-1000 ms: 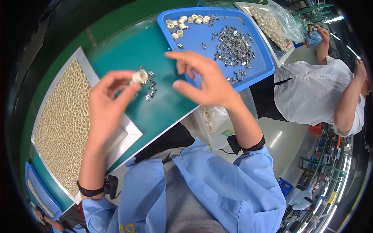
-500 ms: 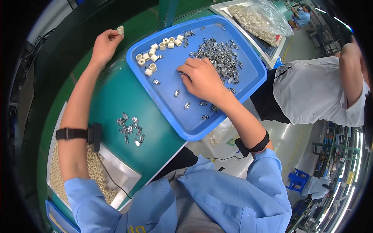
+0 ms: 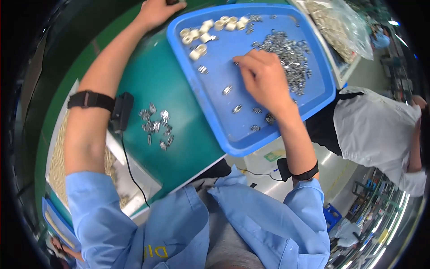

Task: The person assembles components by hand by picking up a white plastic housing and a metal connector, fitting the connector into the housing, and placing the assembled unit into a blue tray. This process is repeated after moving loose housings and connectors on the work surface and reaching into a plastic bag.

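Note:
Over the blue tray (image 3: 210, 117), my right hand (image 3: 264, 76) is closed, with thumb and index finger pinching a small shiny metal clip (image 3: 235, 62) at the fingertips. Beside that hand lies a heap of such metal clips (image 3: 293, 60), and a few single ones are scattered nearer to me. Several cream-coloured short tubes (image 3: 204, 37) gather in the tray's far left corner. Beyond the tray's left rim, my left hand (image 3: 156, 12) reaches to the picture's top edge. Its fingertips are partly cut off there, so whether it holds anything is hidden.
More metal clips (image 3: 156, 125) lie loose on the green tabletop (image 3: 179, 148). A box of cream parts (image 3: 56, 154) sits under my left forearm. Behind the tray is a clear plastic bag (image 3: 354, 27) of cream pieces. A person in a white shirt (image 3: 376, 123) is at the right.
My left hand has moved farther up, and the cream tube seen in its fingers is out of sight. My right hand stays over the tray. The whole view has shifted and tilted.

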Demonstrator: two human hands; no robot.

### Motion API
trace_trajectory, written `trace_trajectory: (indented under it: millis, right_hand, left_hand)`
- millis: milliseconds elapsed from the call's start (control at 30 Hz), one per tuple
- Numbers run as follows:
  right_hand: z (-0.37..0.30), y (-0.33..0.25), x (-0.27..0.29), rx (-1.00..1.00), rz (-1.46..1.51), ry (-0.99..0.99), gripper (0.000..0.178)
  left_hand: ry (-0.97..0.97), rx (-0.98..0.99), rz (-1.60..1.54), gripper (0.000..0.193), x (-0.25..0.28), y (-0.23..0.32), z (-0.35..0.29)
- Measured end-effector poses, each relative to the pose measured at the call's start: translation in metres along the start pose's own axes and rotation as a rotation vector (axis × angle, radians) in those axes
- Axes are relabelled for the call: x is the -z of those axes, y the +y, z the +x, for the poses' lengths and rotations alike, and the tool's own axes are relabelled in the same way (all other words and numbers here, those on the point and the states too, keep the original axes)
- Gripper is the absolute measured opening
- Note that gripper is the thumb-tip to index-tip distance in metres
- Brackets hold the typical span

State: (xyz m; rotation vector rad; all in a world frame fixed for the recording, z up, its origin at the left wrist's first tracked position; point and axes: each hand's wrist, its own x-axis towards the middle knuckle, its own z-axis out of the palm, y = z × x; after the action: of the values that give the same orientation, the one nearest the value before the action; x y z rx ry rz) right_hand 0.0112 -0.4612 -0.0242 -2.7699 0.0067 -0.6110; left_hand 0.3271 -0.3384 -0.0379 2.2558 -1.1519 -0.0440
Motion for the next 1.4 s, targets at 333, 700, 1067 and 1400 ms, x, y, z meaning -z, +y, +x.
trace_trajectory:
  millis: [333, 700, 1067, 1400]
  right_hand:
    - [-0.009, -0.016, 0.009, -0.246, 0.234, -0.069, 0.02]
    - [-0.027, -0.092, 0.024, -0.333, 0.513, -0.12, 0.015]
    - [-0.04, -0.141, 0.006, -0.057, 0.602, -0.063, 0.013]
    - [-0.047, -0.176, -0.015, 0.061, 1.148, 0.034, 0.015]
  left_hand:
    - [-0.267, 0.076, 0.004, 0.028, 0.195, 0.073, -0.216]
    - [0.124, 0.023, 0.564, 0.018, 0.119, 0.041, -0.394]
    - [0.248, 0.088, 0.49, 0.018, 0.099, 0.04, -0.388]
    - [0.324, 0.093, -0.358, 0.022, 0.106, 0.084, -0.402]
